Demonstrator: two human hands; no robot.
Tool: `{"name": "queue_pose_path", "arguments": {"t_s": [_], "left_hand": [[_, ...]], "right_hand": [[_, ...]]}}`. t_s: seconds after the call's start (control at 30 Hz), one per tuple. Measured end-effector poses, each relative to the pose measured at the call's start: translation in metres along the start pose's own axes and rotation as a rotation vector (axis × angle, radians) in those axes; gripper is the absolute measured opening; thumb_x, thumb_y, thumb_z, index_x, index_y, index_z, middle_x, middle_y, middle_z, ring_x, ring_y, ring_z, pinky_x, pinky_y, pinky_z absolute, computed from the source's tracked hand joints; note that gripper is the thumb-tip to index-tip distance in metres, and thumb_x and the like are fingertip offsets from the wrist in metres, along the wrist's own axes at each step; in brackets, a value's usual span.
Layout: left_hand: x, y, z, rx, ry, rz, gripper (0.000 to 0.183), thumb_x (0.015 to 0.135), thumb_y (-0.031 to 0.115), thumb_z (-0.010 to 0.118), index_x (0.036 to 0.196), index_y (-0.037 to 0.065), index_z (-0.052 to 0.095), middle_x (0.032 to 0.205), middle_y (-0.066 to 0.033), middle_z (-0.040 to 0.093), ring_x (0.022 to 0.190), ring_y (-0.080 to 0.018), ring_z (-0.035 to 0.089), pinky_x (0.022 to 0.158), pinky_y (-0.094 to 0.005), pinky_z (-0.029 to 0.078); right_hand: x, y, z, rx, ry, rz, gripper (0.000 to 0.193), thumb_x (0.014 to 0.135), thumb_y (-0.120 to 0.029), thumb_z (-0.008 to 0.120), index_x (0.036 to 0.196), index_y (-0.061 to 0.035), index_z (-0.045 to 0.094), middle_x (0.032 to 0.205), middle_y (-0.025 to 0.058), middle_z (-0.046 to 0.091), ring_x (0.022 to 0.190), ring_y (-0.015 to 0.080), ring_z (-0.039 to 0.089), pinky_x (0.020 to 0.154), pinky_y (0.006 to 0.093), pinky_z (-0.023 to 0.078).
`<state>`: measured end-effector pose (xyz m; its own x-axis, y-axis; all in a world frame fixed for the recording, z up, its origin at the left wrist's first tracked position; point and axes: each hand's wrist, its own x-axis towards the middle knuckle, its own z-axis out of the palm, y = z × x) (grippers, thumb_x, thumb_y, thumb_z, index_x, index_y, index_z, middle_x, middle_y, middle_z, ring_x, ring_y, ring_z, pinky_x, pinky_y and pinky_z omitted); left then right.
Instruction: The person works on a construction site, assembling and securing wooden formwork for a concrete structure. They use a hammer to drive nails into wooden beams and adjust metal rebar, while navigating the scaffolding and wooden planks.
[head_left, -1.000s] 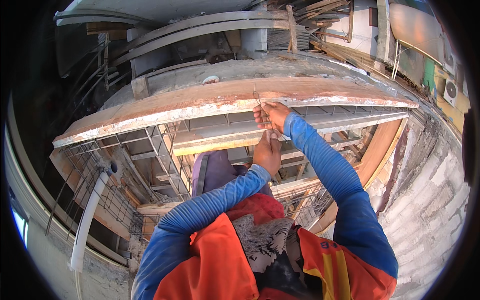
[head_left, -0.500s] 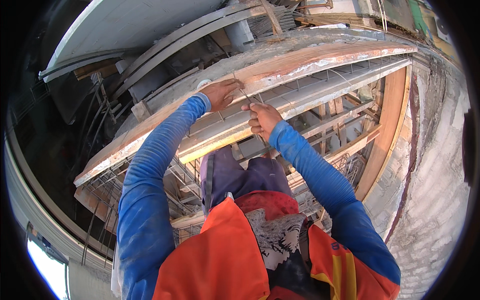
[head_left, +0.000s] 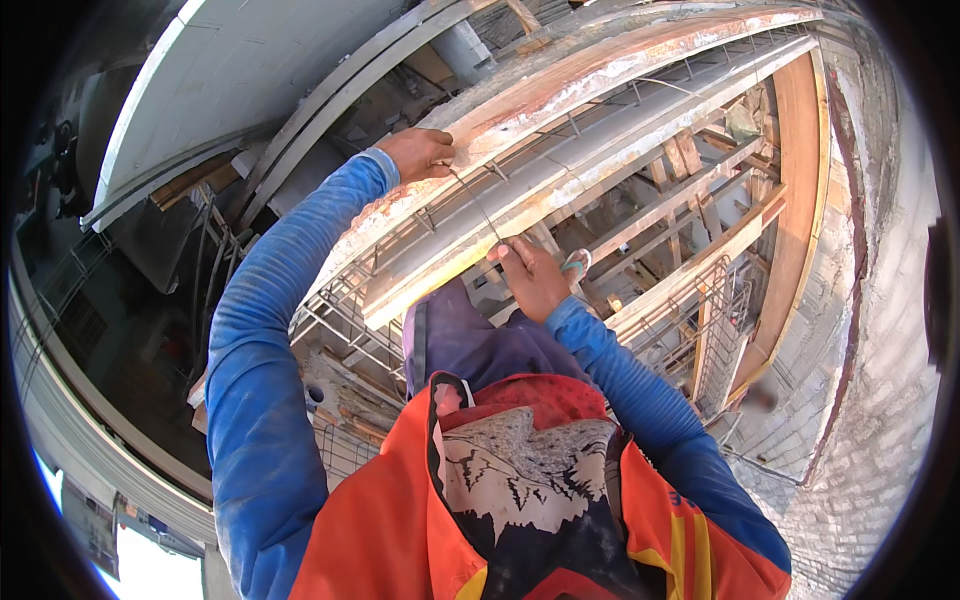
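Note:
A thin dark wire stretches slantwise between my two hands, across the gap between two long boards. My left hand is closed on its upper end, at the edge of the reddish, paint-stained far board. Fingers curled, my right hand pinches the lower end just on my side of the pale near board. Short steel bars cross the gap between the boards. A small pale loop-shaped thing shows beside my right hand; I cannot tell what it is.
Below the boards lie timber struts and rebar cages. A curved plywood panel closes the right side, with a block wall beyond it. A large grey slab and a dark drop lie at the left.
My hands have moved apart: the left up and to the left, the right down and slightly right. The wire now stretches between them. The view has shifted and turned over the boards.

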<state>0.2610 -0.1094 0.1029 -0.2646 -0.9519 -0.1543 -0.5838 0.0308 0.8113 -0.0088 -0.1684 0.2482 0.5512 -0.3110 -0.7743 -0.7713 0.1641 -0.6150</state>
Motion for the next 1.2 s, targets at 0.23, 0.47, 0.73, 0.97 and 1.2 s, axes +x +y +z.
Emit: {"name": "queue_pose_path", "arguments": {"t_s": [0.23, 0.47, 0.73, 0.97, 1.2], "left_hand": [[-0.012, 0.001, 0.009, -0.173, 0.114, -0.115, 0.025, 0.088, 0.023, 0.064, 0.105, 0.005, 0.062, 0.112, -0.0147, 0.06, 0.102, -0.0353, 0.06, 0.087, -0.044, 0.049], [-0.01, 0.026, 0.026, -0.229, 0.234, -0.334, 0.025, 0.087, 0.018, 0.066, 0.11, 0.009, 0.065, 0.114, -0.0141, 0.061, 0.104, -0.0356, 0.06, 0.091, -0.0423, 0.049], [-0.027, 0.021, 0.049, -0.279, 0.507, -0.339, 0.025, 0.088, 0.015, 0.064, 0.112, 0.011, 0.065, 0.11, -0.0123, 0.064, 0.099, -0.0338, 0.063, 0.086, -0.0399, 0.053], [-0.018, 0.027, 0.047, -0.235, 0.553, -0.241, 0.019, 0.086, 0.007, 0.065, 0.105, 0.005, 0.066, 0.11, -0.0137, 0.065, 0.101, -0.0329, 0.063, 0.086, -0.0362, 0.053], [0.001, 0.044, 0.064, -0.068, 0.591, -0.263, 0.017, 0.091, 0.006, 0.059, 0.106, 0.001, 0.064, 0.109, -0.017, 0.062, 0.098, -0.0335, 0.063, 0.084, -0.0396, 0.052]], "right_hand": [[0.01, -0.063, -0.018, 1.079, -0.189, 0.234, 0.024, 0.102, -0.023, 0.041, 0.106, -0.002, 0.052, 0.062, -0.0068, 0.024, 0.049, 0.003, 0.023, 0.044, 0.0219, 0.022], [0.036, 0.047, -0.07, -0.736, 0.088, 0.151, 0.032, 0.1, -0.028, 0.04, 0.099, -0.0039, 0.06, 0.087, 0.0202, 0.065, 0.086, 0.0408, 0.062, 0.074, 0.0418, 0.048], [0.042, -0.086, -0.064, 0.696, 0.073, 0.071, 0.024, 0.1, -0.022, 0.045, 0.094, -0.0046, 0.062, 0.061, -0.0057, 0.035, 0.051, 0.0021, 0.03, 0.044, 0.0231, 0.027], [0.001, 0.081, 0.009, -0.275, -0.513, 0.021, 0.044, 0.101, -0.037, 0.033, 0.091, -0.0093, 0.066, 0.094, 0.0164, 0.065, 0.094, 0.0326, 0.061, 0.088, 0.0422, 0.044], [0.032, -0.039, -0.089, 0.349, 0.381, -0.163, 0.028, 0.1, -0.025, 0.044, 0.09, -0.0035, 0.06, 0.061, 0.0012, 0.047, 0.049, 0.0145, 0.045, 0.047, 0.0309, 0.037]]}}
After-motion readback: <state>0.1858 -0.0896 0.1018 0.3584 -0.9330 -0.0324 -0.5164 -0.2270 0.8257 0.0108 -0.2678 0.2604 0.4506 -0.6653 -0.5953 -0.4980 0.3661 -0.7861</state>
